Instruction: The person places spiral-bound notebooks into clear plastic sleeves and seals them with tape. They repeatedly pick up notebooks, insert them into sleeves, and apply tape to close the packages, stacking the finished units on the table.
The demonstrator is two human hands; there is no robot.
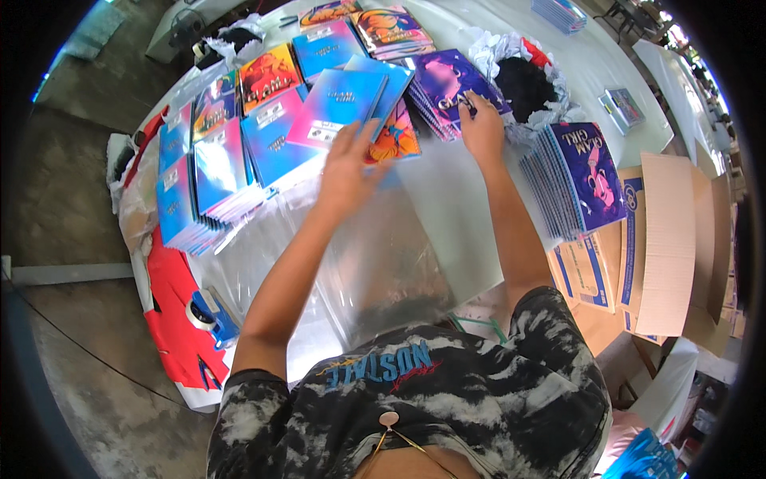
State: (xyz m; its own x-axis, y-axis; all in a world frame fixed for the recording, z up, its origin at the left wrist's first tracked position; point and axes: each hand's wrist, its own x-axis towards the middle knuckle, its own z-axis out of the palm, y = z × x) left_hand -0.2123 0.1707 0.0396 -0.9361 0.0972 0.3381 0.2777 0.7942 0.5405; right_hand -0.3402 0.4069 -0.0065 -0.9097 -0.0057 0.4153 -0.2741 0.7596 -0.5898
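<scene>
My left hand, blurred by motion, has its fingers stretched out and its thumb apart. It is at the lower right edge of a pink-and-blue notebook, which lies tilted on other notebooks. Partly hidden below that hand is an orange notebook. With thumb and fingers, my right hand grips the near edge of a purple notebook on top of a fanned stack. Clear plastic sheets or bags lie between my forearms.
Stacks of spiral notebooks fill the table's left. A purple notebook stack stands at right, beside open cardboard boxes. Crumpled white paper rings a black opening. A blue tape dispenser sits at the left edge near red cloth.
</scene>
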